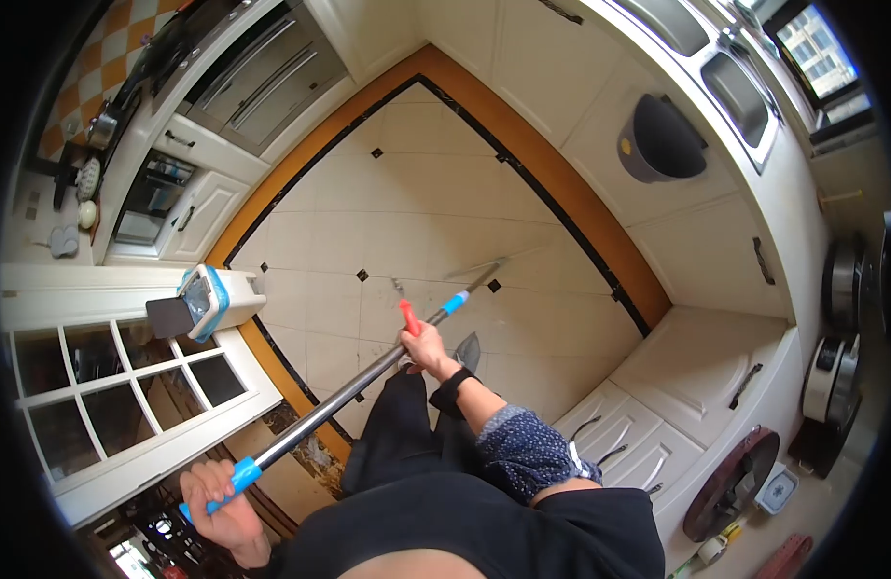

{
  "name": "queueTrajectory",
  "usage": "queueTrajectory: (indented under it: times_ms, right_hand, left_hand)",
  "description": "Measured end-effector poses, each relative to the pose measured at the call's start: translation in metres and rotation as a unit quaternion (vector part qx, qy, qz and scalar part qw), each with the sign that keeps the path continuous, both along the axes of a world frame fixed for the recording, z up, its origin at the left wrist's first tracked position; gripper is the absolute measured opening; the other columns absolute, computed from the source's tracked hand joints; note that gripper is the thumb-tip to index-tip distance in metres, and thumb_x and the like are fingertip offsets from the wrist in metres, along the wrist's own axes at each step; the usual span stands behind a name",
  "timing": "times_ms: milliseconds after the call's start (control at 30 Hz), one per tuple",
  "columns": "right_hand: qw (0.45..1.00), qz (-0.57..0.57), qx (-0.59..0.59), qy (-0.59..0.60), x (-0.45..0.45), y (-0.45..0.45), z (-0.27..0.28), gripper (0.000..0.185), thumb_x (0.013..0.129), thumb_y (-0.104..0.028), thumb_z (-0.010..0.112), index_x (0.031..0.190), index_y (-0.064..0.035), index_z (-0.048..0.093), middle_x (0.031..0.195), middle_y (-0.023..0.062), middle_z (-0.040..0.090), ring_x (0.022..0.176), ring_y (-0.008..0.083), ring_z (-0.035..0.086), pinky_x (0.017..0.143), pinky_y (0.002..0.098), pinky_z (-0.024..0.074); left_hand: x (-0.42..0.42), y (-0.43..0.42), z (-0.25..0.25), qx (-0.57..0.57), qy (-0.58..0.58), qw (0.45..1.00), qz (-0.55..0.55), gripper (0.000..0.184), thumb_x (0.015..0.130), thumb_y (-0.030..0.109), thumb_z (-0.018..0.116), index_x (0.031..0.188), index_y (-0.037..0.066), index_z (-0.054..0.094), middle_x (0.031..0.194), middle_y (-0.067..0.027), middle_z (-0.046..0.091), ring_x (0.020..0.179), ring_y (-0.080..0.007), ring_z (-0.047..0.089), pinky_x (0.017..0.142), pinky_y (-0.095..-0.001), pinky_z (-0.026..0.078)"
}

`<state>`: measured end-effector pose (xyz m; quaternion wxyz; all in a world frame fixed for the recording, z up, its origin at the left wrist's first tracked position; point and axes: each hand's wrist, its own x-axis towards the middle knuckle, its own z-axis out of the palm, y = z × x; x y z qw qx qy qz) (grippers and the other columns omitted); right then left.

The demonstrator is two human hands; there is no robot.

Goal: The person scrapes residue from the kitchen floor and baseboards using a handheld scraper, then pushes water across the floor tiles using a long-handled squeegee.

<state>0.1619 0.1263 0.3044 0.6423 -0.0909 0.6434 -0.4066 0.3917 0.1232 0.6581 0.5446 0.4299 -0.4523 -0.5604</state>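
Observation:
A long metal pole [344,394] with blue sleeves runs diagonally from the lower left up toward the middle of the tiled floor. My left hand [222,504] is closed round its blue end grip at the lower left. Farther up the pole, my right hand [426,349] is closed round the shaft, just below the upper blue sleeve. A red handle [410,317] sticks up out of my right hand, with a small greyish part beyond it. The pole's far end, thin and blurred, lies over the floor near a black diamond tile.
A white bin [235,297] with a blue liner stands at the left beside a white glass-paned door [127,391]. A dark grey container [661,140] hangs on the right cabinets. My feet are on the tiles. Round objects lie on the counter at the lower right.

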Motion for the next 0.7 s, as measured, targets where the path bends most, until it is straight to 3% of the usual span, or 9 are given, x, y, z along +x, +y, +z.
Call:
queueTrajectory:
  times_ms: [133, 200, 233, 333, 467, 533, 567, 600, 700]
  right_hand:
    - [0.993, -0.119, 0.021, -0.009, -0.042, 0.059, -0.018, 0.016, 0.081, -0.020, 0.056, 0.090, -0.0067, 0.055, 0.064, 0.0013, 0.053, 0.049, 0.0123, 0.052, 0.040, 0.0322, 0.0511]
    - [0.969, -0.246, -0.016, 0.006, -0.052, 0.088, -0.040, 0.013, 0.083, -0.020, 0.055, 0.090, -0.0087, 0.054, 0.063, 0.0002, 0.051, 0.048, 0.0106, 0.049, 0.040, 0.0311, 0.0516]
    - [0.956, -0.288, 0.027, -0.047, -0.059, 0.097, -0.011, 0.012, 0.086, -0.021, 0.054, 0.091, -0.0104, 0.054, 0.064, -0.0002, 0.049, 0.047, 0.0085, 0.047, 0.040, 0.0310, 0.0516]
    - [0.925, -0.377, -0.010, -0.049, -0.047, 0.119, -0.015, 0.013, 0.090, -0.022, 0.053, 0.097, -0.0108, 0.050, 0.066, 0.0011, 0.051, 0.044, 0.0086, 0.046, 0.039, 0.0318, 0.0516]
    - [0.855, -0.510, -0.010, -0.089, -0.039, 0.139, -0.003, 0.017, 0.089, -0.025, 0.058, 0.100, -0.0130, 0.052, 0.064, 0.0000, 0.052, 0.047, 0.0107, 0.050, 0.046, 0.0340, 0.0540]
    - [0.805, -0.591, -0.027, -0.036, -0.047, 0.148, 0.006, 0.016, 0.089, -0.023, 0.058, 0.100, -0.0137, 0.052, 0.063, -0.0010, 0.050, 0.047, 0.0124, 0.050, 0.045, 0.0340, 0.0525]
    - [0.782, -0.621, -0.023, 0.041, -0.052, 0.156, -0.028, 0.014, 0.089, -0.022, 0.057, 0.100, -0.0147, 0.053, 0.063, -0.0014, 0.048, 0.048, 0.0138, 0.052, 0.045, 0.0333, 0.0509]
    - [0.779, -0.626, -0.015, 0.001, -0.062, 0.161, -0.019, 0.012, 0.089, -0.023, 0.057, 0.098, -0.0159, 0.053, 0.062, -0.0016, 0.048, 0.049, 0.0141, 0.053, 0.046, 0.0331, 0.0504]
    - [0.800, -0.599, 0.011, -0.012, -0.086, 0.142, -0.004, 0.009, 0.089, -0.023, 0.056, 0.095, -0.0176, 0.052, 0.062, -0.0018, 0.048, 0.049, 0.0139, 0.053, 0.046, 0.0343, 0.0517]
  left_hand:
    - [-0.040, -0.014, -0.025, 0.013, -0.007, 0.994, -0.108, 0.027, 0.085, 0.017, 0.052, 0.067, 0.013, 0.033, 0.059, -0.0005, 0.035, 0.056, -0.0119, 0.033, 0.061, -0.0294, 0.029]
    - [-0.062, -0.022, -0.036, 0.009, -0.007, 0.986, -0.168, 0.025, 0.083, 0.018, 0.054, 0.067, 0.012, 0.036, 0.058, -0.0010, 0.038, 0.052, -0.0132, 0.037, 0.061, -0.0305, 0.034]
    - [-0.074, -0.028, -0.036, 0.007, -0.003, 0.975, -0.223, 0.026, 0.084, 0.019, 0.054, 0.067, 0.012, 0.036, 0.057, -0.0007, 0.038, 0.051, -0.0127, 0.037, 0.062, -0.0306, 0.035]
    - [-0.108, -0.057, -0.027, -0.014, 0.030, 0.934, -0.356, 0.025, 0.080, 0.017, 0.058, 0.065, 0.010, 0.039, 0.051, -0.0013, 0.041, 0.045, -0.0132, 0.039, 0.058, -0.0307, 0.037]
    - [-0.152, -0.086, -0.021, -0.010, 0.099, 0.843, -0.528, 0.035, 0.071, 0.014, 0.068, 0.049, 0.006, 0.042, 0.045, -0.0047, 0.047, 0.038, -0.0181, 0.044, 0.044, -0.0309, 0.038]
    - [-0.177, -0.081, -0.024, -0.011, 0.134, 0.761, -0.634, 0.032, 0.073, 0.008, 0.067, 0.050, 0.004, 0.045, 0.046, -0.0055, 0.046, 0.040, -0.0196, 0.045, 0.045, -0.0321, 0.038]
    - [-0.195, -0.076, -0.023, -0.027, 0.151, 0.710, -0.687, 0.031, 0.074, 0.003, 0.065, 0.051, 0.003, 0.044, 0.048, -0.0064, 0.047, 0.044, -0.0215, 0.047, 0.047, -0.0338, 0.039]
    - [-0.198, -0.075, -0.029, -0.031, 0.135, 0.679, -0.721, 0.029, 0.074, 0.002, 0.064, 0.052, 0.002, 0.044, 0.051, -0.0073, 0.047, 0.047, -0.0235, 0.049, 0.049, -0.0355, 0.040]
    - [-0.201, -0.092, -0.030, -0.057, 0.118, 0.668, -0.732, 0.027, 0.072, 0.000, 0.063, 0.053, 0.002, 0.045, 0.051, -0.0079, 0.048, 0.047, -0.0243, 0.049, 0.050, -0.0360, 0.042]
